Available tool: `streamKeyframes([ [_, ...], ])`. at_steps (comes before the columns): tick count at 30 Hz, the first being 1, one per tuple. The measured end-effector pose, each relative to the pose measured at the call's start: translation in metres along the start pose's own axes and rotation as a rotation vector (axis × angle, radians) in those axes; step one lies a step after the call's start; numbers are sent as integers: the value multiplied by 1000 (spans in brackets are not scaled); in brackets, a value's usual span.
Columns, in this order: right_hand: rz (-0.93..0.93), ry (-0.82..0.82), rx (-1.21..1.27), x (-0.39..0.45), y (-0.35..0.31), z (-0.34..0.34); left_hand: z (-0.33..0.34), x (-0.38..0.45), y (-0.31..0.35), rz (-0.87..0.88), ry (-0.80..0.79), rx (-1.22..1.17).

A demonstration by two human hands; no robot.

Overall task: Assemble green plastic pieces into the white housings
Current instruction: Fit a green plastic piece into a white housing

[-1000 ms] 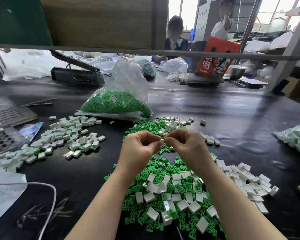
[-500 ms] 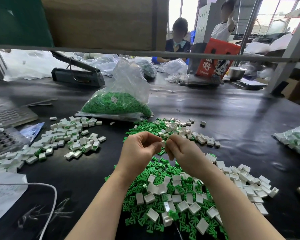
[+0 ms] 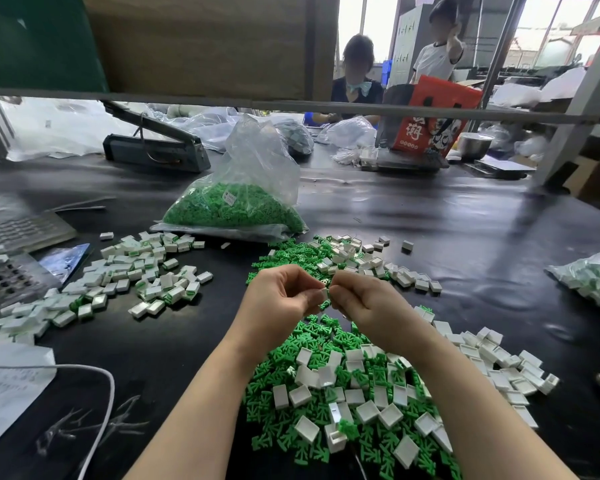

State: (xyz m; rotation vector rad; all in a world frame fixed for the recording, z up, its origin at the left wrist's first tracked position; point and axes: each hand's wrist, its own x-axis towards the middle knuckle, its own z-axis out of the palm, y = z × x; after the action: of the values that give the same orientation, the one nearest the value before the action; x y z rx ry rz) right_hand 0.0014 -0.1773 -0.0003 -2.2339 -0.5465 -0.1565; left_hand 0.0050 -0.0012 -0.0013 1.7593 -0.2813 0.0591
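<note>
My left hand (image 3: 278, 299) and my right hand (image 3: 364, 301) meet fingertip to fingertip above the table, pinching a small white housing (image 3: 323, 293) between them. A trace of green shows at it; most of it is hidden by my fingers. Below my hands lies a mixed heap of loose green pieces (image 3: 278, 362) and empty white housings (image 3: 361, 393). More of both lie just beyond my hands (image 3: 329, 252). To the left is a pile of white housings with green showing in them (image 3: 142, 275).
A clear bag of green pieces (image 3: 236, 206) stands behind the heaps. A bag sealer (image 3: 153, 150) lies at the back left, a metal jig (image 3: 7, 278) and paper with a white cable (image 3: 11, 382) at the left, another bag (image 3: 593, 278) at the right. Two people are beyond the table.
My hands have stayed together at the same spot, with only slight shifts of the fingers on the small part. The piles have not moved.
</note>
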Motion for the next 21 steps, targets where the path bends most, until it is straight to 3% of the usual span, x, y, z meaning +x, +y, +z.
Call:
streamKeyframes([
  [13,10,-33,17,-1,-4,1,1,-2,2,39,-16,47],
  [18,-13,29,87,1,-3,-2,3,-2,4,51,38,-76],
  [21,-18,44,82,1,-1,-2,3,-1,3,39,-9,-44],
])
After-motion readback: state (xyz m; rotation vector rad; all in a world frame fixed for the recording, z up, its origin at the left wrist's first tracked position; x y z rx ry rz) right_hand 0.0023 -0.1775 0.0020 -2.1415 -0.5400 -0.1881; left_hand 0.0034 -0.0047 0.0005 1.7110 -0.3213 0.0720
